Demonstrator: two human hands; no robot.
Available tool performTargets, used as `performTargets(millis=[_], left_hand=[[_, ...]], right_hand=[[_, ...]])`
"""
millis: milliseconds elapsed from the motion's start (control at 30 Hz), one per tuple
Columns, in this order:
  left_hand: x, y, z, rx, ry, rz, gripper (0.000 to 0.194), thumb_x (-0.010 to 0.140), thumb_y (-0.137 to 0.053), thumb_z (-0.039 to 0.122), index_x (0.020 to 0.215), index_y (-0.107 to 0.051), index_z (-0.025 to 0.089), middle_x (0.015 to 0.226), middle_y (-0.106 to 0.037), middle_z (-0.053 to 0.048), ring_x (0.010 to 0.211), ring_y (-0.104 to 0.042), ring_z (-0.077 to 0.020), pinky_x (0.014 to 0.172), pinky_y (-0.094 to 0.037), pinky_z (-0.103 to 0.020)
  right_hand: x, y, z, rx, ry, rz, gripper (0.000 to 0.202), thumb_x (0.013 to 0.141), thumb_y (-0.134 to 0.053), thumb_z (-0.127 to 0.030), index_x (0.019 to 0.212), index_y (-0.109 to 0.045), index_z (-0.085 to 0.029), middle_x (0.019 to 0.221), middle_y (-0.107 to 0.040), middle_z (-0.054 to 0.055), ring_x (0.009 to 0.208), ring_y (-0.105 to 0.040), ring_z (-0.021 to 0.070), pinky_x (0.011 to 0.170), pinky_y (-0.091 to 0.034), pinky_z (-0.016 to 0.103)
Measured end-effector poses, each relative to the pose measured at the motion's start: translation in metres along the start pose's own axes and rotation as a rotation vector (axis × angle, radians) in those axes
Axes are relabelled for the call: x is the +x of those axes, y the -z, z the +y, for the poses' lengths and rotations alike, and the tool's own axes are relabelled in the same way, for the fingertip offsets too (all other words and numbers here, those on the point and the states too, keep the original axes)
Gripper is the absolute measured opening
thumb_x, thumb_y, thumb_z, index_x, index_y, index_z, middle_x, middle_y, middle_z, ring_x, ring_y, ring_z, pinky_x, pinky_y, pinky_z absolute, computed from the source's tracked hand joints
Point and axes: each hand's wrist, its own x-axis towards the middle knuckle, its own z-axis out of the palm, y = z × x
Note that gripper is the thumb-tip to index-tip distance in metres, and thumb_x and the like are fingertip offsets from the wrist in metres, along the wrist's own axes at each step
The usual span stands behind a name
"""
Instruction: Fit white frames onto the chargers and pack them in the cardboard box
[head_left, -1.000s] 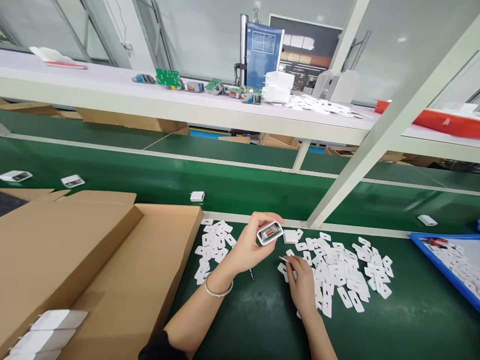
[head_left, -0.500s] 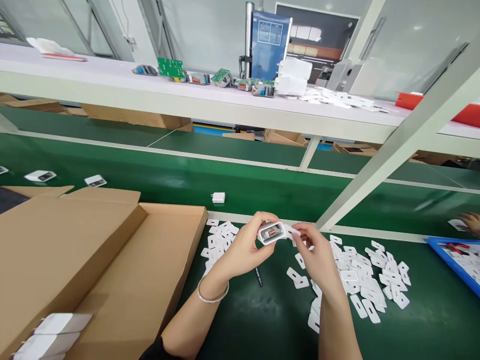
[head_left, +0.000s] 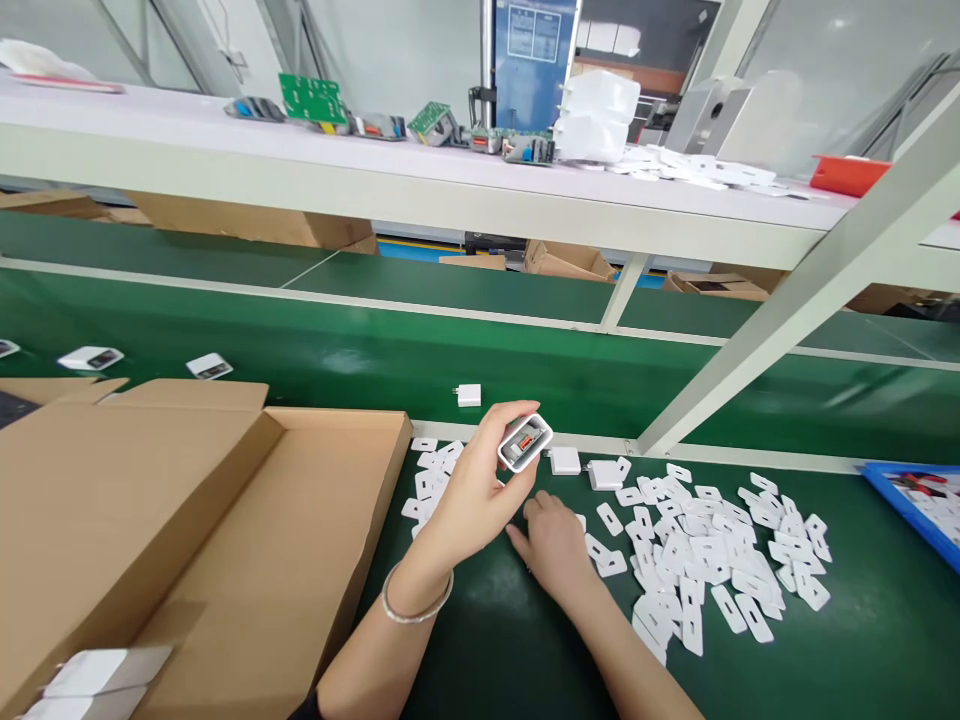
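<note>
My left hand (head_left: 478,487) is wrapped around a white plug charger housing (head_left: 525,442) and holds it above the bench. Its end faces me uncovered, with a circuit board and an orange-red part showing inside. Low at the bench top, just below the housing, is my right hand (head_left: 556,545), its back toward me and its fingers curled down. The fingertips are mostly hidden, so whatever they grip cannot be made out. Right of it lie loose white slotted cover plates (head_left: 697,550), spread in a wide pile. More cover plates (head_left: 430,484) lie behind my left wrist.
Two white chargers (head_left: 565,461) stand at the bench's back edge; another charger (head_left: 469,395) sits on the green belt (head_left: 360,350) behind. An open cardboard box (head_left: 345,500) fills the left. A slanted post (head_left: 757,320) and a blue-rimmed tray (head_left: 900,500) are at right.
My right hand has moved down and left from beside the housing to the bench top; the cover plate it held no longer shows there. My left hand has tilted the housing. The black pen is now out of sight.
</note>
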Motion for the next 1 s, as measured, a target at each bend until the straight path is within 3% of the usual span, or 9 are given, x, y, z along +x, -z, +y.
performTargets(millis=[133, 267, 333, 400, 500, 567, 667, 800, 1000], left_hand=[[0.0, 0.001, 0.001, 0.026, -0.049, 0.011, 0.053, 0.096, -0.054, 0.007, 0.142, -0.051, 0.034, 0.133, -0.059, -0.006, 0.112, -0.062, -0.0211, 0.082, -0.052, -0.03], [0.002, 0.003, 0.002, 0.026, -0.098, 0.026, 0.053, 0.094, -0.054, 0.006, 0.14, -0.052, 0.032, 0.132, -0.058, -0.007, 0.111, -0.061, -0.021, 0.089, -0.052, -0.032], [0.002, 0.002, 0.003, 0.025, -0.116, 0.036, 0.053, 0.093, -0.054, 0.005, 0.139, -0.052, 0.032, 0.133, -0.058, -0.006, 0.114, -0.061, -0.0208, 0.094, -0.052, -0.033], [0.002, 0.001, 0.003, 0.026, -0.13, 0.048, 0.053, 0.093, -0.054, 0.005, 0.139, -0.052, 0.032, 0.134, -0.057, -0.007, 0.118, -0.059, -0.0213, 0.098, -0.051, -0.034], [0.001, -0.002, 0.002, 0.03, -0.15, 0.054, 0.052, 0.094, -0.054, 0.005, 0.14, -0.051, 0.031, 0.135, -0.056, -0.008, 0.119, -0.059, -0.0219, 0.099, -0.051, -0.035], [0.001, -0.003, 0.001, 0.035, -0.163, 0.053, 0.051, 0.095, -0.054, 0.006, 0.14, -0.051, 0.03, 0.134, -0.056, -0.008, 0.117, -0.059, -0.0218, 0.098, -0.051, -0.035], [0.001, -0.003, 0.0, 0.051, -0.165, 0.062, 0.049, 0.096, -0.054, 0.007, 0.139, -0.051, 0.03, 0.133, -0.056, -0.008, 0.115, -0.06, -0.0214, 0.095, -0.052, -0.034], [0.001, -0.001, 0.001, 0.07, -0.152, 0.086, 0.049, 0.096, -0.053, 0.006, 0.139, -0.051, 0.03, 0.132, -0.056, -0.008, 0.112, -0.061, -0.0204, 0.092, -0.053, -0.034], [-0.001, -0.002, 0.0, 0.098, -0.195, 0.08, 0.054, 0.094, -0.052, 0.004, 0.142, -0.05, 0.03, 0.133, -0.054, -0.009, 0.121, -0.059, -0.0214, 0.095, -0.055, -0.034]], right_hand=[[0.005, 0.002, -0.012, -0.009, -0.12, -0.181, 0.008, 0.094, -0.062, -0.017, 0.1, -0.067, -0.017, 0.107, -0.072, 0.012, 0.092, -0.072, 0.0255, 0.069, -0.046, 0.033], [0.004, 0.027, 0.018, 0.132, -0.208, -0.186, 0.009, 0.094, -0.058, -0.017, 0.098, -0.065, -0.018, 0.079, -0.07, 0.004, 0.073, -0.069, 0.0226, 0.061, -0.04, 0.031], [0.002, 0.045, 0.031, 0.386, -0.227, -0.092, 0.024, 0.097, -0.055, -0.019, 0.121, -0.061, -0.019, 0.075, -0.068, 0.0, 0.067, -0.066, 0.0201, 0.061, -0.042, 0.03], [0.0, 0.067, 0.036, 0.687, -0.185, 0.128, 0.037, 0.102, -0.051, -0.027, 0.139, -0.052, -0.022, 0.078, -0.068, -0.002, 0.065, -0.064, 0.018, 0.063, -0.048, 0.03], [-0.004, 0.098, 0.025, 1.105, -0.081, 0.536, 0.028, 0.106, -0.049, -0.039, 0.127, -0.063, -0.026, 0.082, -0.07, 0.0, 0.068, -0.066, 0.0167, 0.066, -0.054, 0.031], [-0.006, 0.114, 0.013, 1.324, -0.037, 0.692, 0.023, 0.105, -0.054, -0.039, 0.115, -0.07, -0.025, 0.091, -0.076, 0.004, 0.078, -0.072, 0.018, 0.073, -0.059, 0.034], [-0.009, 0.129, -0.003, 1.472, -0.024, 0.794, 0.02, 0.098, -0.07, -0.033, 0.117, -0.074, -0.027, 0.103, -0.08, 0.005, 0.091, -0.076, 0.0203, 0.083, -0.061, 0.038], [-0.008, 0.13, -0.014, 1.444, 0.168, 0.925, 0.014, 0.101, -0.068, -0.035, 0.104, -0.079, -0.028, 0.072, -0.072, -0.001, 0.07, -0.067, 0.0143, 0.077, -0.059, 0.033], [-0.001, 0.121, -0.023, 1.489, 0.455, 0.705, 0.027, 0.108, -0.052, -0.035, 0.114, -0.078, -0.029, 0.07, -0.066, 0.001, 0.073, -0.062, 0.0185, 0.091, -0.06, 0.049]])
